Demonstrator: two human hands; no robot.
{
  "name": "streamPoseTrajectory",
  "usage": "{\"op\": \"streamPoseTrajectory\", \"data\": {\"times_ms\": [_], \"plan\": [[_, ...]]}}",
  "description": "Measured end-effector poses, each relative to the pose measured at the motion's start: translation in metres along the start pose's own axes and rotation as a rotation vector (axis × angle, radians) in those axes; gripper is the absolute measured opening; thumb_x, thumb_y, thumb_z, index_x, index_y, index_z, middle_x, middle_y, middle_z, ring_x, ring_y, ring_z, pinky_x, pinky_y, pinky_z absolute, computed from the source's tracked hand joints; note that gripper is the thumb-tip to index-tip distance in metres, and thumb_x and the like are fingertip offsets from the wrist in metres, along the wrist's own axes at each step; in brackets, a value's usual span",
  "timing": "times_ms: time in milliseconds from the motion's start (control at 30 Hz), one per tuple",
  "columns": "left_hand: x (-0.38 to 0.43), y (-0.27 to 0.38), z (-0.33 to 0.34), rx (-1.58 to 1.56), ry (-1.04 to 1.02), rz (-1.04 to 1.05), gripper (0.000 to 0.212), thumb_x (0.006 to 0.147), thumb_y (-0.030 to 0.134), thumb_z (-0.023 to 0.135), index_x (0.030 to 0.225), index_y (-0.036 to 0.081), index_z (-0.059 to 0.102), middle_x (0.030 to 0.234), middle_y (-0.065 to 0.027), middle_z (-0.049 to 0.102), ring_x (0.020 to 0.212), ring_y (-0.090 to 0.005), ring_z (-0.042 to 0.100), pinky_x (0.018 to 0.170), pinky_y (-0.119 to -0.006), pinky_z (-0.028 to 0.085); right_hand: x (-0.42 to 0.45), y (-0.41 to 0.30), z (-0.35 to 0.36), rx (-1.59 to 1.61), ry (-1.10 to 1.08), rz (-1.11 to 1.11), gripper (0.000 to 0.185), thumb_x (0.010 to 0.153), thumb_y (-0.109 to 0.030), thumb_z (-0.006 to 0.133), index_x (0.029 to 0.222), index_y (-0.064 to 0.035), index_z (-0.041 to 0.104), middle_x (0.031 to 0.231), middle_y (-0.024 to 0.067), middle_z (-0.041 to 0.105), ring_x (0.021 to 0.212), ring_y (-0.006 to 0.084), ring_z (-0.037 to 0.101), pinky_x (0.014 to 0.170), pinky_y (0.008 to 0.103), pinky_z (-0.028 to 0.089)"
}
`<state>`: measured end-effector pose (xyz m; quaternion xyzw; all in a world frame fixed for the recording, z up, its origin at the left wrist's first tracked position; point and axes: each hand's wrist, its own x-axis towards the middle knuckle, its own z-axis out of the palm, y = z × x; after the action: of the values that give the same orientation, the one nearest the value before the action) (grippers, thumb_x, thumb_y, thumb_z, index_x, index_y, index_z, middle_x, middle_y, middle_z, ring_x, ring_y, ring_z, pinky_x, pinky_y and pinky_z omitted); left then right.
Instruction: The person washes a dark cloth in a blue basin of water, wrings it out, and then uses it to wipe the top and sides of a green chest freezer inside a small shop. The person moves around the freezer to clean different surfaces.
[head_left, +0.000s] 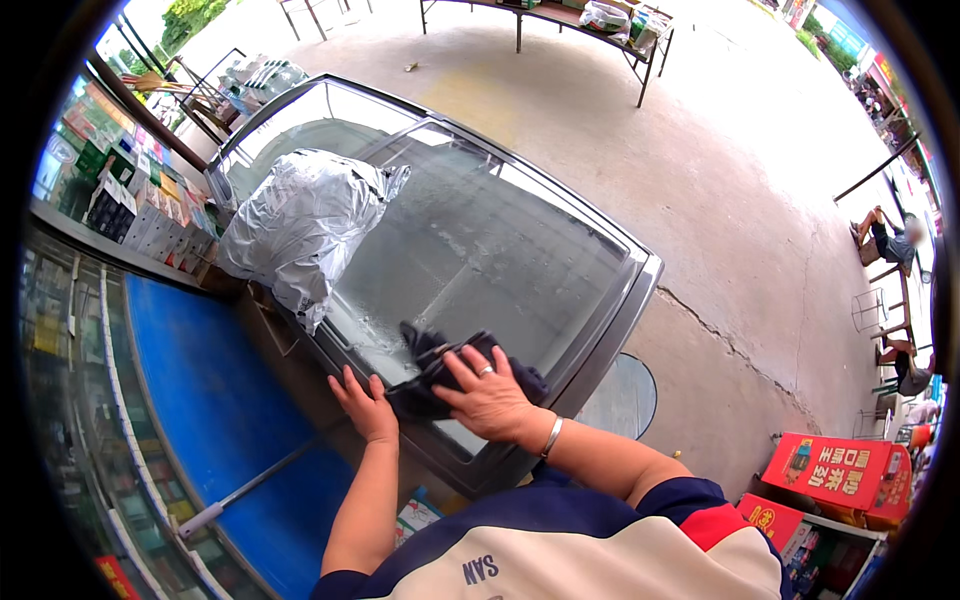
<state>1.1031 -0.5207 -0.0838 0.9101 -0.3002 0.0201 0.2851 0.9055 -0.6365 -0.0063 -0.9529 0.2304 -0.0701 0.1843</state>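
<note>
My right hand (484, 396) presses a dark bunched cloth (435, 375) down on the near edge of a glass-topped chest freezer (480, 262). Its fingers are spread over the cloth, and it wears a ring and a bangle. My left hand (369, 405) rests on the freezer's grey rim, just left of the cloth, with nothing visible in it. The sliding glass lid looks fogged and streaked with wet marks. A silver plastic bag (307, 225), crumpled and full, lies on the left part of the freezer top.
Stacked cartons (161, 217) and a glass display case (67, 360) stand at the left. A pole with a grey handle (201, 519) lies by a blue surface (225, 375). Red boxes (825, 469) are at the lower right. A table (555, 15) stands beyond. Two people (892, 244) sit far right.
</note>
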Motion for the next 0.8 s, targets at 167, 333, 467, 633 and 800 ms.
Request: {"op": "streamPoseTrajectory", "data": {"times_ms": [167,333,467,633,800], "plan": [[-0.003,-0.006,-0.004,0.035,0.003,0.006,0.050,0.088,0.027,0.050,0.131,0.006,0.035,0.139,-0.0275,0.018,0.127,-0.0409,0.025,0.102,-0.043,0.027,0.036,0.085,-0.022,-0.044,0.088,0.100,0.045,0.073,-0.038,0.060,0.116,-0.0286,0.053,0.134,0.0082,0.038,0.125,0.0290,0.031,0.099,0.0543,0.024],[0.001,-0.005,-0.006,0.079,-0.017,0.031,0.051,0.086,0.023,0.053,0.130,0.005,0.034,0.137,-0.0294,0.019,0.126,-0.0426,0.025,0.102,-0.044,0.027,0.048,0.267,-0.059,-0.153,-0.086,0.693,0.051,0.084,-0.044,0.046,0.132,-0.0314,0.036,0.144,0.0092,0.022,0.132,0.0308,0.020,0.103,0.0523,0.020],[-0.004,-0.004,-0.006,0.077,-0.022,0.013,0.050,0.087,0.023,0.052,0.130,0.005,0.035,0.137,-0.0290,0.020,0.126,-0.0422,0.026,0.102,-0.044,0.027,0.020,0.323,-0.054,-0.167,-0.069,0.852,0.051,0.088,-0.042,0.041,0.136,-0.0303,0.029,0.144,0.0125,0.021,0.131,0.0326,0.023,0.104,0.0447,0.024],[-0.002,-0.001,-0.006,0.071,-0.022,-0.027,0.050,0.088,0.024,0.050,0.131,0.005,0.034,0.137,-0.0286,0.020,0.125,-0.0416,0.026,0.102,-0.044,0.027,-0.010,0.267,-0.072,-0.132,-0.081,0.801,0.044,0.086,-0.038,0.045,0.128,-0.0244,0.045,0.138,0.0164,0.031,0.121,0.0346,0.038,0.098,0.0430,0.034],[0.000,-0.002,-0.003,0.087,-0.049,-0.012,0.050,0.089,0.027,0.048,0.131,0.006,0.034,0.138,-0.0274,0.019,0.125,-0.0414,0.026,0.101,-0.043,0.028,-0.017,0.300,-0.071,-0.109,0.032,0.673,0.039,0.082,-0.034,0.050,0.120,-0.0274,0.053,0.134,0.0124,0.036,0.120,0.0351,0.038,0.099,0.0413,0.033]]}}
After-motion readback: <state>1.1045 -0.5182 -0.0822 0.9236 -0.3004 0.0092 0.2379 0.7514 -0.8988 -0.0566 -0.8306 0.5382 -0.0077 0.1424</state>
